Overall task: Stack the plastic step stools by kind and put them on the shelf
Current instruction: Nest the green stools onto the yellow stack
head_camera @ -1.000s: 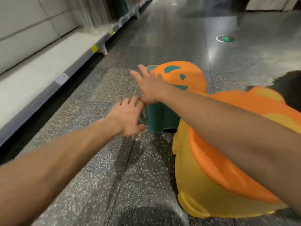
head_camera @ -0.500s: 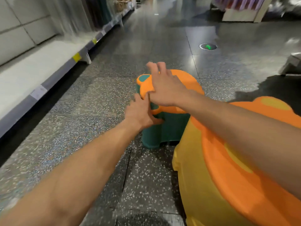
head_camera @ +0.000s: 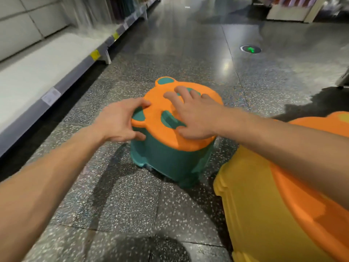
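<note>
A green step stool with an orange bear-shaped top stands on the floor in the middle of the view. My left hand grips the top's left edge, thumb under the rim and fingers over it. My right hand lies spread on the orange top, its thumb at the near rim. A yellow step stool with an orange top stands at the lower right, partly hidden under my right forearm. The low white shelf runs along the left.
The speckled grey floor stretches ahead as a wide aisle. Price tags sit on the shelf's front edge. A green arrow marker is set in the floor farther off. A display stand is at the far right.
Both hands have come down onto the green stool: the left one now clasps its left rim and the right one lies flat on the top. The stool looks nearer and larger.
</note>
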### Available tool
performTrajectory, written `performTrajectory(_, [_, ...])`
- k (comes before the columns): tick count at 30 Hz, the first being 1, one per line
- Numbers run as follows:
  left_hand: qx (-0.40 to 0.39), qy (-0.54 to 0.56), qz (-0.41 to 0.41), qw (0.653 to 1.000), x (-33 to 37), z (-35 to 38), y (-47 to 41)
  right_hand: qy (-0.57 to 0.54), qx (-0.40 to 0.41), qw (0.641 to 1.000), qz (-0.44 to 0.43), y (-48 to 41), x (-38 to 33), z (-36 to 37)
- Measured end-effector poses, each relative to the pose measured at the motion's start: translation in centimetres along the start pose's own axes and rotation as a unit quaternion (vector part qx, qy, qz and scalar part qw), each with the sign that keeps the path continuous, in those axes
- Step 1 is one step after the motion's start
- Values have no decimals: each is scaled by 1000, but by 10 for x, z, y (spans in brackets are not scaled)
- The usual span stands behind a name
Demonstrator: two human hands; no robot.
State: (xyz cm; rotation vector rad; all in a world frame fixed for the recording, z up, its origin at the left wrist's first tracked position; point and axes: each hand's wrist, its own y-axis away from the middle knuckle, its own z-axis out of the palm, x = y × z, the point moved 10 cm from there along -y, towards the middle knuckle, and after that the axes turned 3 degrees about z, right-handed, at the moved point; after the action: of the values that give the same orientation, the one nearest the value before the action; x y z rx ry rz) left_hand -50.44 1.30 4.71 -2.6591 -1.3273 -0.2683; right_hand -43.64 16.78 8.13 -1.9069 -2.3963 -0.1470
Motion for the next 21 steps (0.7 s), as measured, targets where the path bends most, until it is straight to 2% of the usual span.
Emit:
performTrajectory(4, [-66, 57, 11, 996, -38, -2, 22, -73, -43, 996, 22, -9, -15, 12])
performTrajectory(8, [-88, 8, 20, 996, -52, -5, 37, -133, -105, 985, 42, -11, -29, 21])
performTrajectory(14, [-92, -60, 58, 992, -49, 8, 34, -97, -172, 980, -6, -9, -40, 33])
performTrajectory(18, [-87, -90, 59, 990, -45, 14, 28, -89, -207, 974, -17, -4, -42, 51])
performTrajectory(21, [-56, -90, 42, 994, -48, 21, 38, -72, -212, 974, -21, -5, -42, 57])
